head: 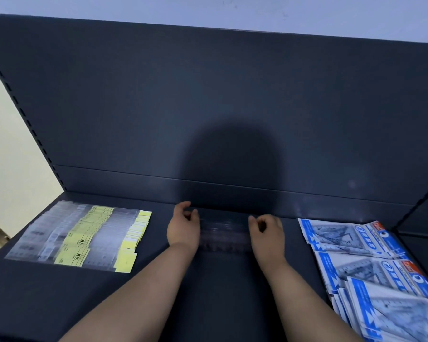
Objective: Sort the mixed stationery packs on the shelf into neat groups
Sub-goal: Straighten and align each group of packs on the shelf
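On the dark shelf lie three groups. At the left, a fanned row of clear ruler packs with yellow labels. At the right, blue-and-white geometry set packs overlap in a loose pile. In the middle sits a small stack of clear, dark-looking packs, blurred and in shadow. My left hand rests at that stack's left end and my right hand at its right end, fingers curled at the edges. Whether the fingers pinch the packs is unclear.
The shelf's dark back panel rises just behind the stack, with a low ledge along its base. A slotted upright runs down the left side. Another shelf section adjoins at the right.
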Available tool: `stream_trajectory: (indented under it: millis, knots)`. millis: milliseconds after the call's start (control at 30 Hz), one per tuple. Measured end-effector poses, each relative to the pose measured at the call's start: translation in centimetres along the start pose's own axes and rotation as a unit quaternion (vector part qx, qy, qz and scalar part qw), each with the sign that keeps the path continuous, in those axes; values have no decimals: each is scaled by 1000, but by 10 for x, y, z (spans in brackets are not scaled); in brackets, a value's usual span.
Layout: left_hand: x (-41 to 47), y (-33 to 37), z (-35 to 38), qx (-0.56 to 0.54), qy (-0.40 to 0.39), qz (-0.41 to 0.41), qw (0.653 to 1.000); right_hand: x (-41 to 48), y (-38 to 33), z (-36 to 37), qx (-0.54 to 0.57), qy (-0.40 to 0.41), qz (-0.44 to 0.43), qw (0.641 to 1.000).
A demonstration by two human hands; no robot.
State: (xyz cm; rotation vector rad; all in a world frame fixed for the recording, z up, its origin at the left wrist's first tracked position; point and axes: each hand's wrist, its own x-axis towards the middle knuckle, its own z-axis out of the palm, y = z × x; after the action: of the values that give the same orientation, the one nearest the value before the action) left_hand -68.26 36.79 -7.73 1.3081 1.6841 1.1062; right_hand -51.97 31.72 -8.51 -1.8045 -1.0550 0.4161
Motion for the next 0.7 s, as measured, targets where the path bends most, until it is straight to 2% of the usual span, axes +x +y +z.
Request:
stream_trajectory:
  millis: [200, 333, 500, 700]
  knots:
    - [-2, -3, -2, -82, -1, 24, 996, -1, -1, 3, 23, 2, 15, 1000]
    - [-2, -1, -4, -51, -23, 33, 998, -2, -1, 6, -13, 13, 28, 999]
    - [-7, -5, -4, -28, -44, 68, 996, -2, -3, 5, -14, 8, -2, 1000]
    - [5, 3, -1, 29, -58, 37, 997, 6, -5, 4, -84, -6, 10, 996]
